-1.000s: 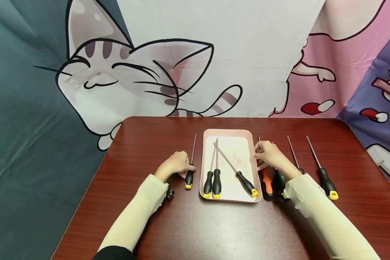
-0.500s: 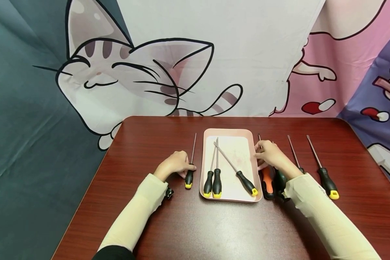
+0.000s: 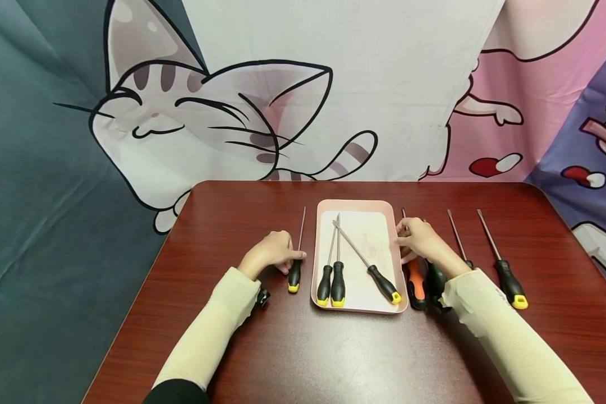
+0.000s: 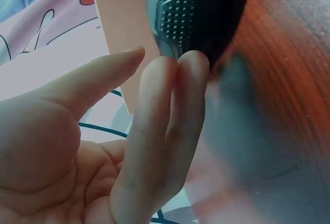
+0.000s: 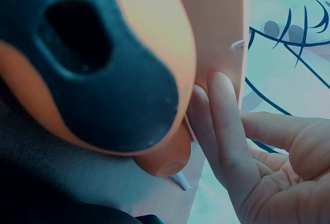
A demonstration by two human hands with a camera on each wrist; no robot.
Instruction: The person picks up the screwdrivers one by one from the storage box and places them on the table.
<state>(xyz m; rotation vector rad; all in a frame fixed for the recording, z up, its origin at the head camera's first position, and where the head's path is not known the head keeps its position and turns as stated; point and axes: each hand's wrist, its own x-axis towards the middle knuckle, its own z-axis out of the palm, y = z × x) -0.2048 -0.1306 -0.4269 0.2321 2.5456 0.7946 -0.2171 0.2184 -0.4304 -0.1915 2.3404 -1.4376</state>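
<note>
In the head view my left hand (image 3: 272,251) is at a black screwdriver (image 3: 294,275) with a yellow end, lying left of the tray. The left wrist view shows two fairly straight fingers touching the handle (image 4: 191,20), the thumb a little apart from it. My right hand (image 3: 415,238) rests against the right side of a shallow pink tray (image 3: 353,206); in the right wrist view its straight fingers touch the outer wall (image 5: 221,38). An orange-and-black handle (image 3: 416,285) lies just below that hand. Three yellow-ended screwdrivers, one of them a slanted screwdriver (image 3: 382,285), lie inside the tray.
Right of the tray, a dark green handle (image 3: 436,279) is partly under the right wrist. Farther right are a partly covered screwdriver (image 3: 456,234) and a yellow-ended screwdriver (image 3: 507,280). The brown table (image 3: 363,359) ends at the back against a printed cloth (image 3: 409,84).
My left hand has shifted slightly upward along the screwdriver beside the tray. My right hand, the tray and the other screwdrivers stay where they were.
</note>
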